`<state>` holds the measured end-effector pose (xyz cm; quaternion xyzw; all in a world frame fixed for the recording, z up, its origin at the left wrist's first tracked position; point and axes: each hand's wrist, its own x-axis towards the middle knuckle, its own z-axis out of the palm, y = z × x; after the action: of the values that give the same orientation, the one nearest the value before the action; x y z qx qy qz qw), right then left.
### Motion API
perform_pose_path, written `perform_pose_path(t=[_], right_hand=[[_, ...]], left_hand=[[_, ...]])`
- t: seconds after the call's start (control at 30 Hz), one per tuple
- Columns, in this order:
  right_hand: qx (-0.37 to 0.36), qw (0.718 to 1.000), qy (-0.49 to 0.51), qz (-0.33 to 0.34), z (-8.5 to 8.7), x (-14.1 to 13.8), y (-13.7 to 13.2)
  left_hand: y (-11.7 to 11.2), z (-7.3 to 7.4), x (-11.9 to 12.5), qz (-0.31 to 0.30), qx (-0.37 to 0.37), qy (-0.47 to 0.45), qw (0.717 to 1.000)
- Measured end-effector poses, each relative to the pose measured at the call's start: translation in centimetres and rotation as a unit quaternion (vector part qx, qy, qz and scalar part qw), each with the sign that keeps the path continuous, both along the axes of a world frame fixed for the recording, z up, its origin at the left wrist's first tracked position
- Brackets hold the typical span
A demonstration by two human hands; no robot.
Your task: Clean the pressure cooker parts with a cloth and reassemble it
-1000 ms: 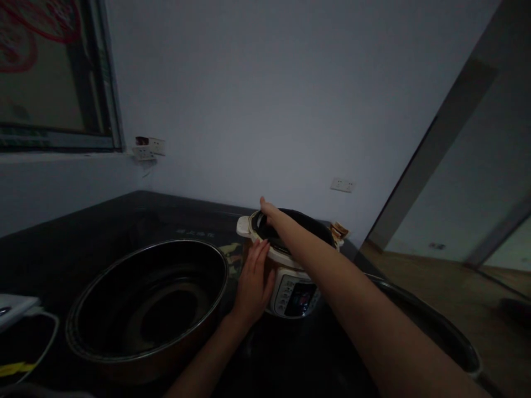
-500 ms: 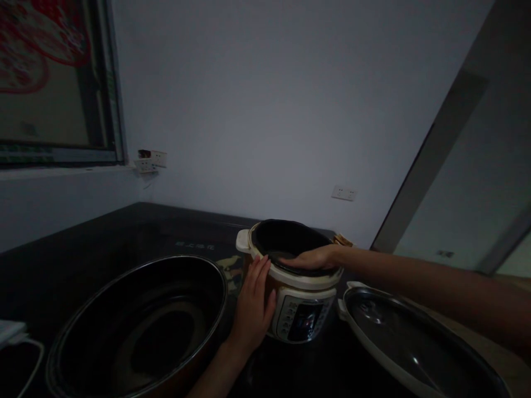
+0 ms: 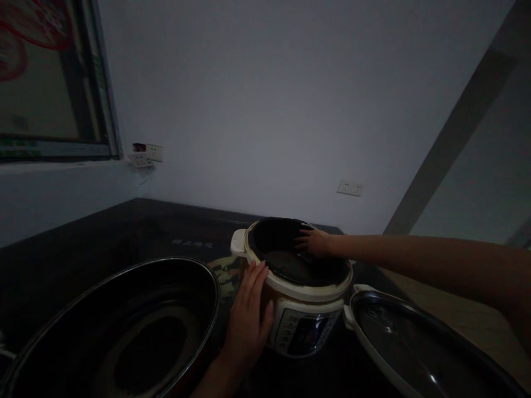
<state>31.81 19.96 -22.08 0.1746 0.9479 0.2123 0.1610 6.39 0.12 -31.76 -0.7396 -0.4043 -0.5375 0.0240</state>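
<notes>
1. Four pale Chinese letters sit in a row on the black table top. They look like 锦上添花, but it is dark there, so I may be wrong.
2. The cooker has little marks on its front panel, too small to read.
3. Green marks at the window's bottom are too blurry to read.

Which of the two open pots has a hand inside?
The white-rimmed cooker in the middle: the right hand is in its opening; the wide black pan at left has none.
</notes>
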Motion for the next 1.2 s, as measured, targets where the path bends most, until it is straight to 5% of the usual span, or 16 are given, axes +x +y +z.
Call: perform_pose_path(t=[0.23,0.57,0.9,1.2], right_hand=[[-0.022,0.981,-0.016,0.193,0.3,-3.8,5.1],[-0.025,0.947,0.022,0.318,-0.9,-8.2,4.1],[-0.076,0.934,0.024,0.348,-2.2,-9.4,2.7],[-0.078,0.979,0.021,0.187,-0.2,-4.3,4.7]], left_hand=[[0.1,-0.1,-0.1,0.017,0.004,0.008,1.000],[0.0,-0.4,-0.2,0.038,0.026,0.021,0.999],[0.0,-0.5,-0.2,0.046,0.031,0.032,0.998],[-0.1,-0.4,-0.1,0.044,0.023,0.022,0.999]])
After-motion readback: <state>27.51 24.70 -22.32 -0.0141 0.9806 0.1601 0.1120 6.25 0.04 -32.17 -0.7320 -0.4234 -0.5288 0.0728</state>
